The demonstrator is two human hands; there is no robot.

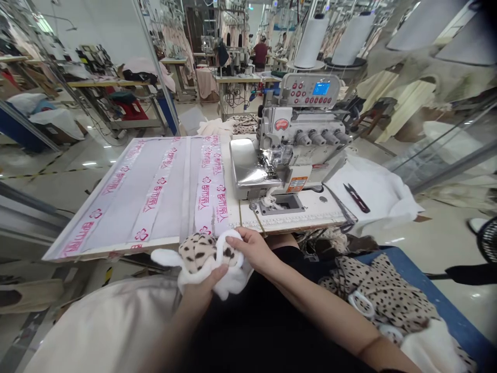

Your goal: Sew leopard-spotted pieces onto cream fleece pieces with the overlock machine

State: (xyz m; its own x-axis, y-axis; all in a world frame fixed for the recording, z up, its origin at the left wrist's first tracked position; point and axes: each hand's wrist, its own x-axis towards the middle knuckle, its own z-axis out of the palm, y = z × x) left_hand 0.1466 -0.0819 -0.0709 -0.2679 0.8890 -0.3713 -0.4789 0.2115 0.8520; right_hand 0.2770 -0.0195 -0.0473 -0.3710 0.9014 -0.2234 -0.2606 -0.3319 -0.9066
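My left hand (204, 285) is closed around the white plush trim (233, 282), its fingers sunk into the pile, while my right hand (252, 249) curls over the top and pinches a loop of the same trim between thumb and fingers. The spotted fleece piece (198, 253) bunches between them, held just off the near edge of the table. From here, I'd keep both grips short and even: this deep pile looks slippery and stretchy, so smoothing it with the fingertips should work better than tugging.

Beyond my hands, the metal-plated sewing machine (298, 134) stands on the white tabletop (324, 207), with a measuring strip (291, 223) along its edge. Black-handled snips (356, 198) lie on a soft white cloth (373, 189) to the right. To the left, a board (116, 207) carries a glossy film printed with pink lettering. More spotted fabric (384, 305) is heaped in a blue bin (446, 305) by my right arm, and pale cloth (101, 326) drapes over my left side. Far off, a co-worker (260, 54) in a red top stands among other machines.
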